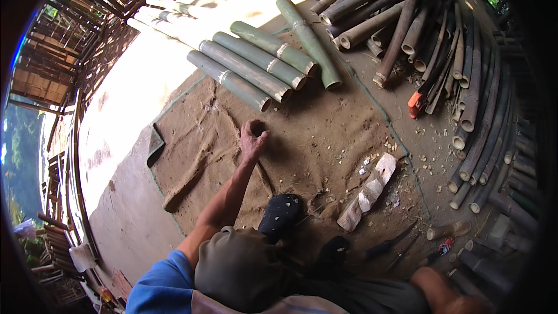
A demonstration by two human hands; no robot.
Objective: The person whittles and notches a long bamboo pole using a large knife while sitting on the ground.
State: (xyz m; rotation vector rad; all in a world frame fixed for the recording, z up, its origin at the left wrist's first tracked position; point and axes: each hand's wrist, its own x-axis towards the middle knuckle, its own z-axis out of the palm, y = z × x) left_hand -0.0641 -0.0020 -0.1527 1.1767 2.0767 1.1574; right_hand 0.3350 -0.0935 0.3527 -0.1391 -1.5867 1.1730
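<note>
My left hand (254, 141) reaches out over the brown cloth mat (325, 122), with its thumb and fingers apart and nothing seen in it. Just beyond it are the cut ends of several green bamboo poles; the nearest pole (229, 80) lies closest to my fingers. Another green pole (308, 40) lies at a slant to their right. At the lower right edge a bare part of my right arm (439, 291) shows; its hand cannot be made out. My knee in dark trousers (238, 267) and a dark shoe (281, 216) are below my left arm.
A pale, crumpled strip (368, 192) lies on the mat among scattered chips. Dark blade-like tools (389, 241) rest near my right leg. Stacked brownish bamboo (407, 29) fills the right side, beside an orange-handled tool (416, 104). Bamboo fencing (43, 58) stands at left.
</note>
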